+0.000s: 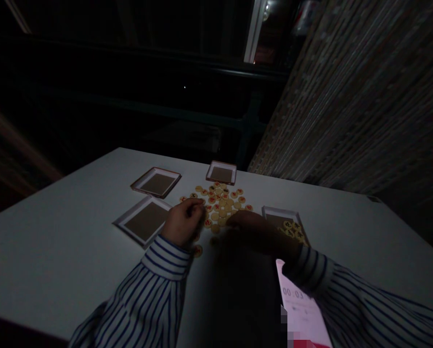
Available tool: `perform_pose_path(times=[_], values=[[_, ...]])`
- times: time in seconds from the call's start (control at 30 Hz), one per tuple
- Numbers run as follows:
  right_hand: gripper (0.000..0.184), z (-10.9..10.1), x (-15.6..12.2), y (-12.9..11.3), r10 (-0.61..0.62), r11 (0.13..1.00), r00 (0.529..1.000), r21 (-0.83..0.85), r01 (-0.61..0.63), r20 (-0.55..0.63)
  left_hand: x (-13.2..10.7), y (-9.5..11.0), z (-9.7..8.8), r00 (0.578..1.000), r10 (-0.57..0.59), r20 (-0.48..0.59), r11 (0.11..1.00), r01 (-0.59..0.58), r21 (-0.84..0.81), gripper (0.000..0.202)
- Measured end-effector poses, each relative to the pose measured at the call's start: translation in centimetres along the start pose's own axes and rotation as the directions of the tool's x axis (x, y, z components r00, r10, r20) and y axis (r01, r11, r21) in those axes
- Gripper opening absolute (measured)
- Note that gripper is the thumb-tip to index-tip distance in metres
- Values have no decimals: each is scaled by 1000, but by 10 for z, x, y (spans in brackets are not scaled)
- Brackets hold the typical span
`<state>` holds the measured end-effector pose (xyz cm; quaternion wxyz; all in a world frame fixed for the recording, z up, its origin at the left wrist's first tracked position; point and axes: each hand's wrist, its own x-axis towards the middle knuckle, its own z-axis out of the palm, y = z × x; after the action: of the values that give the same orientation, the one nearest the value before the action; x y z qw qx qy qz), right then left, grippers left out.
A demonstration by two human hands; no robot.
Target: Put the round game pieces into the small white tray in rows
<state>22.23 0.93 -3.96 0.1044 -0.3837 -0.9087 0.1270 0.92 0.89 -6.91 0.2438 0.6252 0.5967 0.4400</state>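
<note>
The left hand [183, 223] sits at the near-left edge of the heap, its fingertips [198, 205] drawn together against the discs; whether a disc lies between them is hidden. The right hand [260, 233], deep in shadow, extends low over the near-right edge of the heap; its grip cannot be made out. The two hands are apart, with discs between them.

The heap of round cream game discs [219, 205], marked in red and black like xiangqi pieces, lies flat and partly overlapping on a white table [56, 251]. A single stray disc [197, 251] lies apart from the heap, just beside the left cuff [167, 258].

Four shallow square trays with white rims and brown bases surround the heap. The near-left tray [143, 221] is just beside the left hand, the far-left tray [156, 182] lies beyond it, and the far tray [221, 172] sits at the top of the heap. The right tray [281, 217], partly behind the right hand, holds a cluster of sorted discs [292, 231].

A smartphone [300, 302] lies below the right cuff [308, 268], its bright screen showing a timer beginning 00:03; its lower part is pixelated. Both sleeves are blue-and-white striped. A textured brick wall [350, 96] rises beyond the table on the right.
</note>
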Motion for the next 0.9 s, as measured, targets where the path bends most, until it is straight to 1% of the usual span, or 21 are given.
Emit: perform_pose_path(times=[0.07, 0.13, 0.17, 0.27, 0.37, 0.43, 0.6, 0.73, 0.9], values=[[21, -5, 0, 11, 131, 991, 991, -28, -131, -9, -1, -1, 2, 1000, 21, 10, 999, -21, 24, 31], [22, -9, 1, 23, 207, 976, 978, -74, -206, 0, -1, -2, 4, 998, 52, 20, 997, -53, 52, 29], [23, -10, 1, 28, 233, 968, 972, -92, -233, -13, -1, -2, 5, 997, 68, 24, 995, -69, 68, 28], [25, -11, -1, 36, 257, 959, 966, -117, -257, -13, -3, 1, 7, 990, 122, 65, 983, -129, 131, 25], [26, -11, -2, 37, 274, 953, 962, -139, -271, 5, -4, 7, 8, 981, 166, 104, 961, -185, 206, 25], [26, -9, -1, 36, 262, 955, 965, -152, -255, 23, -5, 9, 8, 976, 183, 118, 949, -207, 238, 24], [25, -2, 7, 40, 149, 968, 982, -218, -122, 113, -5, 7, 11, 962, 240, 127, 929, -266, 257, 23], [23, -2, 12, 38, 142, 956, 980, -277, -99, 140, -5, 5, 13, 956, 267, 119, 916, -290, 277, 21], [22, -4, 14, 31, 154, 935, 977, -342, -95, 150, -6, 8, 12, 953, 275, 124, 909, -300, 291, 20]])
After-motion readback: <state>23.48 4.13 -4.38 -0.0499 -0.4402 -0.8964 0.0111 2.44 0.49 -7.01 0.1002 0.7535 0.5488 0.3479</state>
